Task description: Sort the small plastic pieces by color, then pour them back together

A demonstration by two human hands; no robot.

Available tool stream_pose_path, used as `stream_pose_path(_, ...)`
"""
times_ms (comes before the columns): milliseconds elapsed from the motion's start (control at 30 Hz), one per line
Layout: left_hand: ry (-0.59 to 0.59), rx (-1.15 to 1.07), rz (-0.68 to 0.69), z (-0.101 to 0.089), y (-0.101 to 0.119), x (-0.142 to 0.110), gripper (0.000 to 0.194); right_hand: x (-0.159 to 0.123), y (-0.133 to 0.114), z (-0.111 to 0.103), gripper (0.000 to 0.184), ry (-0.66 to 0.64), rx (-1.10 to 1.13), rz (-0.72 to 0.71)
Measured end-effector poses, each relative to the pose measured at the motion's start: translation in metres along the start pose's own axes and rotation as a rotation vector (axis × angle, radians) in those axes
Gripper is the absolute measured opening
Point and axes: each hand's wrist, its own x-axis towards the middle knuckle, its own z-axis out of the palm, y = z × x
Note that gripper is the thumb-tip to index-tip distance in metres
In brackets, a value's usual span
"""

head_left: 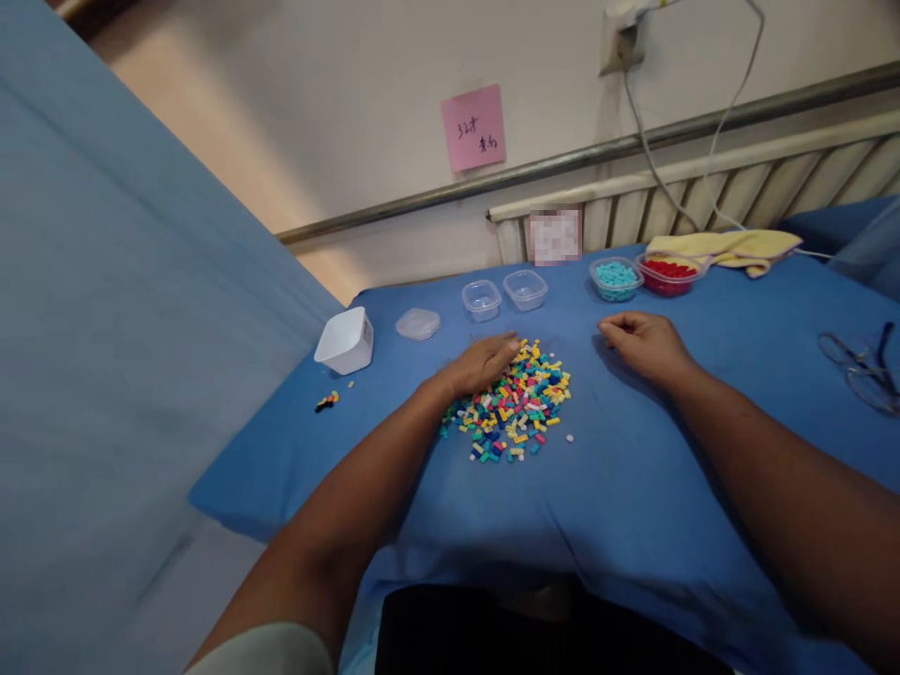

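A heap of small multicoloured toy bricks (520, 403) lies on the blue cloth in front of me. My left hand (484, 364) rests at the heap's upper left edge, its fingers stretched out and lying flat across some bricks. To the right of the heap, my right hand (645, 345) is on the cloth with fingers curled and thumb against them; whatever it may hold is hidden. Beyond my right hand stand a clear tub of light-blue bricks (616, 279) and a clear tub of red bricks (667, 276).
Two clear tubs (482, 300) stand behind the heap, near a clear lid (418, 324). A white container (346, 341) is at left, with a few loose bricks (327, 401) before it. Eyeglasses (862, 366) and a yellow cloth (731, 249) lie at right. A radiator (605, 225) borders the back.
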Motion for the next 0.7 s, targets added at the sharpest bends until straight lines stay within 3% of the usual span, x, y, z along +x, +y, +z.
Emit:
stream_pose_path(200, -0.142, 0.035, 0.153, -0.008, 0.026, -0.049, 0.071, 0.002, 0.0, 0.003, 0.036, 0.025, -0.01, -0.01)
stream_pose_path(267, -0.143, 0.013, 0.175, -0.014, 0.03, -0.053, 0.068, 0.003, 0.0, 0.003, 0.036, 0.017, -0.018, -0.025)
stream_pose_path(400, -0.03, -0.01, 0.166, -0.017, 0.027, -0.018, 0.07, 0.003, -0.001, 0.003, 0.036, 0.016, -0.043, -0.016)
stream_pose_path(500, -0.073, 0.017, 0.149, -0.009, 0.026, 0.025, 0.07, 0.003, 0.0, 0.002, 0.038, 0.03, -0.002, 0.001)
stream_pose_path(567, -0.11, 0.04, 0.224, -0.001, 0.031, 0.045, 0.063, 0.004, 0.001, 0.002, 0.041, 0.05, 0.035, 0.013)
stream_pose_path(633, -0.152, 0.06, 0.345, 0.004, 0.039, 0.05, 0.056, 0.007, 0.005, 0.003, 0.044, 0.087, 0.073, 0.032)
stream_pose_path(700, -0.176, 0.1, 0.433, 0.006, 0.048, 0.039, 0.052, 0.01, 0.01, 0.003, 0.05, 0.116, 0.077, 0.039)
